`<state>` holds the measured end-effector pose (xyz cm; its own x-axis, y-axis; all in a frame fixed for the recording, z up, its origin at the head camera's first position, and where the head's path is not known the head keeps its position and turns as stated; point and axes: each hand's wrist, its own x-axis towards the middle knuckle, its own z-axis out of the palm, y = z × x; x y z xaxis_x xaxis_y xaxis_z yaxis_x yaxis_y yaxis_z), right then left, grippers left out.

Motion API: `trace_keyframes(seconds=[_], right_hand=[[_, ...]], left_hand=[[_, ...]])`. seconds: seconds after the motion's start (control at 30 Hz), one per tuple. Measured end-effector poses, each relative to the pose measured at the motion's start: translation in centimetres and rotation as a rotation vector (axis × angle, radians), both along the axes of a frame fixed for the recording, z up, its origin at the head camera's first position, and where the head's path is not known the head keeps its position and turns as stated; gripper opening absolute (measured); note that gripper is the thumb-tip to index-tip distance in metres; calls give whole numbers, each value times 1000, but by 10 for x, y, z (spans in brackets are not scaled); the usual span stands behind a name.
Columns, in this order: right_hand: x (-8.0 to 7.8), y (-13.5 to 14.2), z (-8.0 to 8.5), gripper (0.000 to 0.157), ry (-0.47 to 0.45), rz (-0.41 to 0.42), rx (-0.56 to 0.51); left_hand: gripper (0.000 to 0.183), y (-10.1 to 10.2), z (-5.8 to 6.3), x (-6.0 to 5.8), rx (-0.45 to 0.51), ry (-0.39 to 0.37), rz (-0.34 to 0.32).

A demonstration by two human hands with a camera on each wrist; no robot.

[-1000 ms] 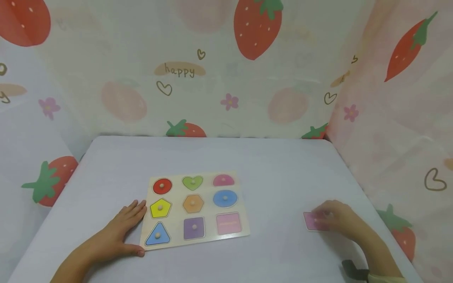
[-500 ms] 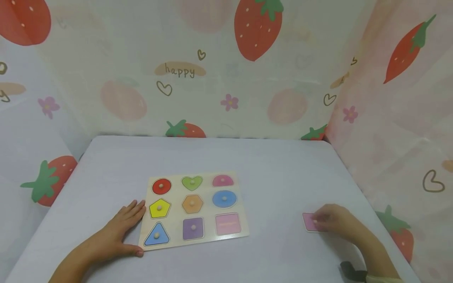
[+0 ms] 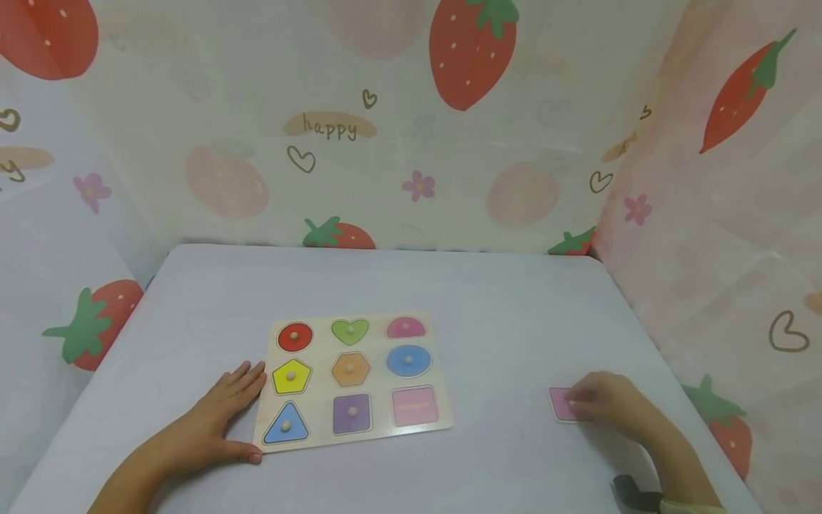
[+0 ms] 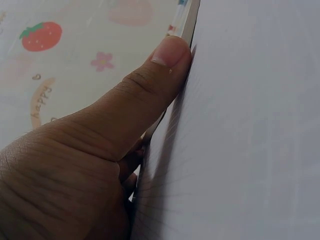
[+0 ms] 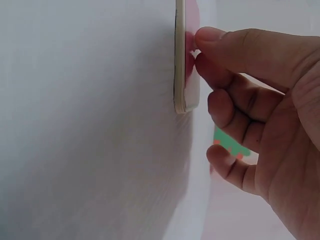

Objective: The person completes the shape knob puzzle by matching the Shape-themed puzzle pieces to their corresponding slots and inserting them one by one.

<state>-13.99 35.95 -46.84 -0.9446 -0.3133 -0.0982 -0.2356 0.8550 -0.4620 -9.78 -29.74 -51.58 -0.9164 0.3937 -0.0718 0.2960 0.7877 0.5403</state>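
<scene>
A pink rectangular puzzle piece (image 3: 561, 404) is on the right side of the table, its right part hidden by my right hand (image 3: 610, 403). In the right wrist view the thumb and index finger pinch the small knob on the piece's face, while the other fingers curl loosely below. To the left lies a wooden peg puzzle board (image 3: 321, 444) with several coloured knobbed shapes. Its lower right slot (image 3: 414, 407) shows a pink rectangle without a knob. My left hand (image 3: 215, 421) rests at the board's left edge, fingers straight and spread, thumb at the lower left corner.
A white-covered table (image 3: 501, 314) carries the board and the piece. Strawberry-print curtains (image 3: 385, 185) stand around its back and sides. A dark strap end (image 3: 632, 492) hangs by the right wrist, next to a pale sleeve cuff (image 3: 690, 507).
My right hand has shifted slightly on the pink puzzle piece, and its fingers have drawn together at the knob. The left hand and the board stay in place.
</scene>
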Motion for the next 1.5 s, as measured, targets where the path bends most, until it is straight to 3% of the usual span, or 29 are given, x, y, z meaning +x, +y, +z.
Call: trace_keyframes(seconds=[0.27,0.57,1.23,1.5], right_hand=[[-2,-13,9,15,24,-36,6],[-12,-37,20,14,163,-8,-36],[-41,-98,42,13,340,149,-91],[-50,-127,53,12,333,181,-145]], left_hand=[[127,0,-1,0,-8,-2,0],[125,2,-1,1,8,1,-4],[125,0,-3,2,8,9,3],[126,1,2,2,6,23,-9]])
